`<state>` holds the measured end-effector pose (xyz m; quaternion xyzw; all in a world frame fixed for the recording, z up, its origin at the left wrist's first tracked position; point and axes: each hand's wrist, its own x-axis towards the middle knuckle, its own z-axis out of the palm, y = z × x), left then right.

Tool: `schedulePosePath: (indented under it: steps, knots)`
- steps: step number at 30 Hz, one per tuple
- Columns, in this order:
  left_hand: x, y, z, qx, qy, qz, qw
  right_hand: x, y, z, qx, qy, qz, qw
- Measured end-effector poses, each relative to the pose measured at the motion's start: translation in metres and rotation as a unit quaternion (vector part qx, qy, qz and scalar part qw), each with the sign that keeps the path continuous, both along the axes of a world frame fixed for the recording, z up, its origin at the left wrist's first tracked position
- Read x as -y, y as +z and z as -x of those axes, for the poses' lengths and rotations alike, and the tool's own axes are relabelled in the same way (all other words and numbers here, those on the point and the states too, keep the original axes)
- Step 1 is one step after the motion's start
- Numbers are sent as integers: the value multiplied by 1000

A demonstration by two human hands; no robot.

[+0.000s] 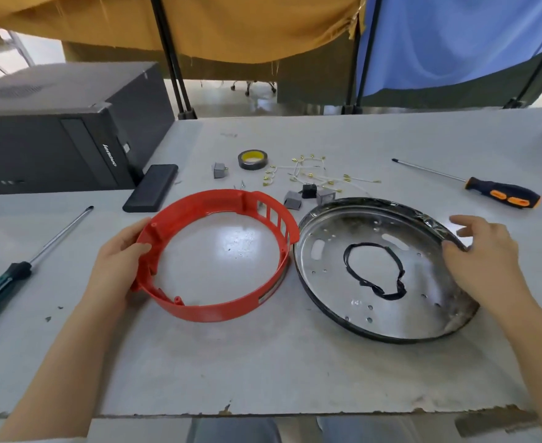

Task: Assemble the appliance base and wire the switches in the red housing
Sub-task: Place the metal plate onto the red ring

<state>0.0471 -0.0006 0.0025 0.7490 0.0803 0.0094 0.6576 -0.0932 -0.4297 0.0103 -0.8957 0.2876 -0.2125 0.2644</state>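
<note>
A pale grey counter [263, 362], chipped along its near edge, carries a red ring-shaped housing [218, 310] at centre and, touching it on the right, a round metal base plate [375, 318] with a loop of black wire [373, 271] lying in it. Beyond them lie small grey and black switches [308, 191], a tangle of white leads with brass terminals [311, 175] and a roll of tape [253, 159]. An orange-handled screwdriver [502, 196] rests far right; a green-handled screwdriver [4, 282] lies near left. A black computer tower [55, 129] on its side and a flat black case [151, 193] occupy the far left.
</note>
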Motion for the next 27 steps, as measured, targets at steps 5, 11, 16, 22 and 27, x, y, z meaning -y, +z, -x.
schedulePosePath:
  steps: [5,11,16,22,27]
  knots:
    - [1,1,4,-4,9,31,999,8,0,5,-36,-5,-42,998]
    - [1,4,8,-6,5,52,999,9,5,3,-29,-5,-76,997]
    - [3,7,11,-13,12,69,997,10,6,5,-11,-9,-95,995]
    - [6,10,15,-6,10,82,997,15,13,15,6,-15,-96,995]
    - [7,9,14,-10,22,85,996,21,25,20,34,-17,-114,993]
